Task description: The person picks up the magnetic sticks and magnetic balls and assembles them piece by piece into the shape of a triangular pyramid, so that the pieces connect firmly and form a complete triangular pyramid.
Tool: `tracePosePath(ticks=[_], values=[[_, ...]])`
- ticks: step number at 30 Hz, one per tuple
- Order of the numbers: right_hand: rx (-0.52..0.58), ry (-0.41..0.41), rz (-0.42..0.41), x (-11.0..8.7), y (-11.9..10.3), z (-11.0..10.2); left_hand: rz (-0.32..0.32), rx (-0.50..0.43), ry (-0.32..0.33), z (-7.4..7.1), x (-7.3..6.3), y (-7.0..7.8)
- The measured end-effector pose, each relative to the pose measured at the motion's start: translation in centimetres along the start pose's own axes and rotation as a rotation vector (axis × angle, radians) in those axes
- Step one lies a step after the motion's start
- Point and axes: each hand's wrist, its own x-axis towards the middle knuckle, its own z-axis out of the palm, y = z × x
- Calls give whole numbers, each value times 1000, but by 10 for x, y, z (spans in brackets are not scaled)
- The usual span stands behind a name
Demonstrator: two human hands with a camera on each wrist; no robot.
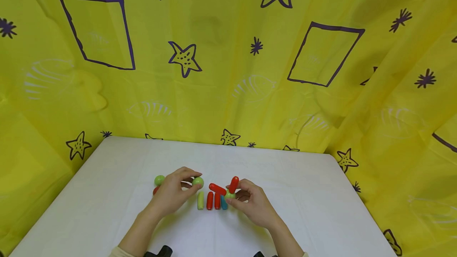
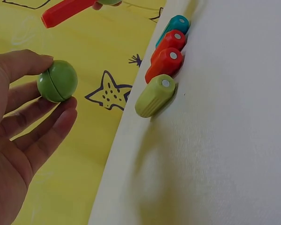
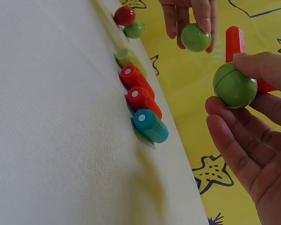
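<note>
My left hand point(image 1: 170, 194) pinches a glossy green ball point(image 2: 57, 81) between thumb and fingers, above the table. To its right, my right hand point(image 1: 260, 208) grips another green ball point(image 3: 234, 87). Two red rods stick out from that second ball: one rod point(image 1: 233, 185) points up, the other rod point(image 1: 217, 188) leans toward the left hand. A gap separates the left hand's ball from these rods. Below the hands lie a light green rod point(image 2: 155, 96), two red rods point(image 3: 136, 79) point(image 3: 144, 102) and a blue rod point(image 3: 151, 125), side by side, with pale discs in their ends.
Beside the left hand, a green ball point(image 1: 159, 180) and a partly hidden red ball point(image 1: 155, 190) rest on the white tabletop point(image 1: 303, 185). A yellow patterned curtain point(image 1: 214, 90) hangs behind the table and along its sides. Black objects point(image 1: 165, 251) show at the bottom edge.
</note>
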Motion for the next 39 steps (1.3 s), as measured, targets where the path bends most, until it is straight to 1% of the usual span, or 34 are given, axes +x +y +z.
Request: tracePosePath(ticks=[7,13,15,21,32,39], values=[[-7,8,-10,0,-1,0,-1,-51,-29,1,-1,2],[-23,19,-1,0,-2,-2,-43,-85,-38,1,-3,4],[-31,21,4,0,-2,-2,-47,-96,-43,1,-3,5],[-49,31,5,0,-1,-3,-23,-100,-69,3,-4,8],[-69,57,18,0,0,-10,-42,-98,-116,6,-3,10],[-83,35,29,-1,0,-17,-55,-94,-170,7,-3,11]])
